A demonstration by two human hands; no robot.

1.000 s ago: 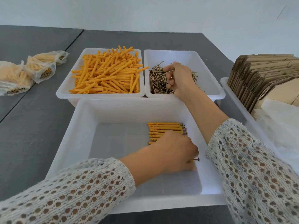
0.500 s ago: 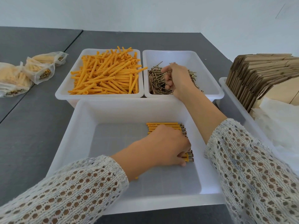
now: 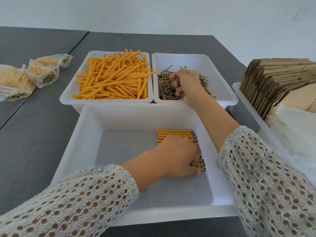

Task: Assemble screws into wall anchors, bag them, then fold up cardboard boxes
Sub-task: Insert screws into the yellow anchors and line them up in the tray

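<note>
A row of assembled anchors point(image 3: 172, 133), orange with screw heads pointing right, lies in the near white tray point(image 3: 85, 151). My left hand point(image 3: 177, 156) rests over the row's near end, its curled fingers and thumb gripping the nearest assembled anchor. Loose orange wall anchors point(image 3: 111, 81) fill the far-left tray point(image 3: 68, 100). Beside it, the far-right tray point(image 3: 222, 93) holds a pile of brass screws point(image 3: 165, 88). My right hand point(image 3: 186, 84) is down in that pile, fingers curled round some screws.
Filled clear bags point(image 3: 44, 71) of anchors lie on the grey table at the far left. A stack of flat cardboard boxes point(image 3: 273, 79) stands in a white bin at the right, with white plastic bags point(image 3: 294, 127) in front of it.
My left hand set the anchor it carried down at the near end of the row. My right hand stayed in the screw pile, working its fingers.
</note>
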